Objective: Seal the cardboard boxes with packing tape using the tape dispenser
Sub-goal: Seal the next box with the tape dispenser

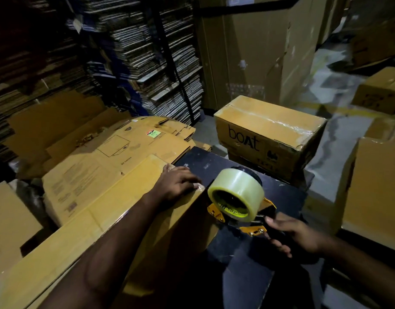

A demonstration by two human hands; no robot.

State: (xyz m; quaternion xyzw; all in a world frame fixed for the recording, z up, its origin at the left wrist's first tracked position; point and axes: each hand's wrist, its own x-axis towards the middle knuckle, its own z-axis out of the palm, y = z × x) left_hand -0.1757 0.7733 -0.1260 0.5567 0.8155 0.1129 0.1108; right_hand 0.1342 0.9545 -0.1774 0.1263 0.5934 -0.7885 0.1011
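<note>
Nearest the camera, the left forearm reaches forward and the left hand (177, 186) lies palm down, fingers spread flat, on the top edge of a cardboard box (116, 210). Just beside that edge, the right hand (292, 236) wraps its grip around the handle of the tape dispenser (238, 210), whose clear tape roll (236, 191) stands over a dark tabletop (285, 195). Beyond sits a taped box (270, 132).

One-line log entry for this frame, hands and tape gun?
left hand: flat on cardboard box | right hand: holds tape dispenser at box edge | taped boat box behind
</note>
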